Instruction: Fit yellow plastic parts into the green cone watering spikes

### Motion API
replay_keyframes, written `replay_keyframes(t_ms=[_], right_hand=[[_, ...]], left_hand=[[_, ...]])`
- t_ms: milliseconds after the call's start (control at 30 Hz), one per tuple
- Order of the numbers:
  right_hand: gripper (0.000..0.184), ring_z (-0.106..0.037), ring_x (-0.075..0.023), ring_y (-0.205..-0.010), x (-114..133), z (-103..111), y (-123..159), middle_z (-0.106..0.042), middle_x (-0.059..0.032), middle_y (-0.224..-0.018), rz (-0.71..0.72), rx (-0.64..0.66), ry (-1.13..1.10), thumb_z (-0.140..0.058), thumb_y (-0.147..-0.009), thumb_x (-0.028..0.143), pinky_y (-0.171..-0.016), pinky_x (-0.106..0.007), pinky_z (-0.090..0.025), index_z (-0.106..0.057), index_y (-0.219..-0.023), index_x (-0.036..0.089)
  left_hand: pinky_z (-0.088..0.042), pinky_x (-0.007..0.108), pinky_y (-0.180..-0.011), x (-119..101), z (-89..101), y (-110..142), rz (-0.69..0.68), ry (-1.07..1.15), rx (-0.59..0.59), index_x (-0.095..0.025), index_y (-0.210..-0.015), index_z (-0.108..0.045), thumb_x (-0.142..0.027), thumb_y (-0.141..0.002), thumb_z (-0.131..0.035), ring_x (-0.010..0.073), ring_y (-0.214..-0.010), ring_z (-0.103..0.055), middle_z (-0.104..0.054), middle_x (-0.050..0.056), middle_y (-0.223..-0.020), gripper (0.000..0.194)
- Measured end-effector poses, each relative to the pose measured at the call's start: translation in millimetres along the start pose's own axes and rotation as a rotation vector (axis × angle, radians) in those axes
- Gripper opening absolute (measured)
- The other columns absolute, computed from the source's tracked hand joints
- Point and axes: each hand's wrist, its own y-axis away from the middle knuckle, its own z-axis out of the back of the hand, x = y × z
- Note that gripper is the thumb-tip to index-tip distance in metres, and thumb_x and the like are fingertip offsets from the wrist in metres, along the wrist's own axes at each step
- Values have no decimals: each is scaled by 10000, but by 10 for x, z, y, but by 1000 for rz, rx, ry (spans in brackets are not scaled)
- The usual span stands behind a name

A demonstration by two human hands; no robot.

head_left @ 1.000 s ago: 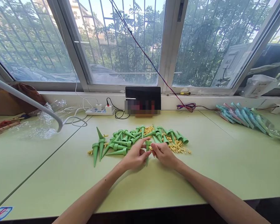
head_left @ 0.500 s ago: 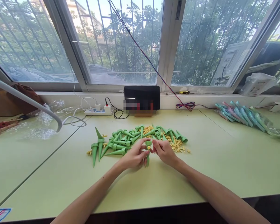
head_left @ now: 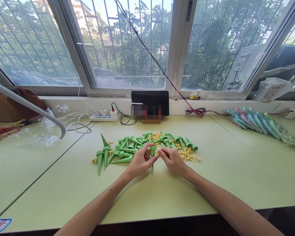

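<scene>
Upright in my left hand (head_left: pixel 140 161) is a green plastic watering spike (head_left: pixel 152 150), its cap at the top and its tip pointing down. My left thumb and fingers are closed around it. On its right side shows a small yellow valve (head_left: pixel 156 153), which my right hand (head_left: pixel 172 159) pinches between thumb and fingertips. Behind my hands lies a heap of green spikes (head_left: pixel 127 151), some crossing one another. Small yellow valves (head_left: pixel 188 154) are scattered right of the heap, close to my right hand. More lie under and behind the spikes.
A dark tablet (head_left: pixel 149 101) leans on a stand at the back of the pale table (head_left: pixel 211 183). A white power strip (head_left: pixel 104 116) with cables is left of it. Bagged teal and pink items (head_left: pixel 254 121) lie at the right. A curved white tube (head_left: pixel 27 101) crosses the left side.
The held spike has moved slightly left and turned, so its yellow valve now points right instead of toward me. My right fingertips have come onto the valve.
</scene>
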Motion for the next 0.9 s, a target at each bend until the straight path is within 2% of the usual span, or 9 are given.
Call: replay_keyframes(t_ms=[133, 267, 567, 900], right_hand=[[343, -333, -111, -529, 13, 7, 12, -407, 42, -587, -15, 32, 12, -427, -994, 374, -524, -253, -255, -507, -717, 188], [352, -351, -111, -544, 8, 1, 15, -423, 38, -599, -21, 39, 29, -396, -1003, 340, -532, -251, -256, -443, -688, 191], [370, -318, -113, -537, -32, -9, 12, -381, 45, -581, -24, 46, 42, -375, -1011, 333, -526, -258, -227, -361, -666, 200], [403, -344, -117, -543, -35, -19, 1, -398, 38, -582, -47, 53, 17, -356, -1013, 375, -538, -259, -254, -372, -652, 198]], left_hand=[[-339, 198, -482, -3, -8, 6, -55, -130, -50, -186, -1187, -518, -384, -854, -625, 83, -497, -407, -420, -88, -590, 402], [-335, 195, -495, -31, -19, 17, -90, -196, -87, -189, -1148, -545, -346, -840, -633, 80, -508, -389, -430, -86, -594, 357], [-341, 187, -487, -27, -31, 28, -107, -180, -96, -187, -1135, -553, -322, -836, -632, 77, -499, -396, -433, -84, -593, 337], [-333, 183, -487, -21, -31, 27, -109, -166, -87, -191, -1139, -552, -312, -837, -630, 77, -502, -380, -423, -88, -590, 335]])
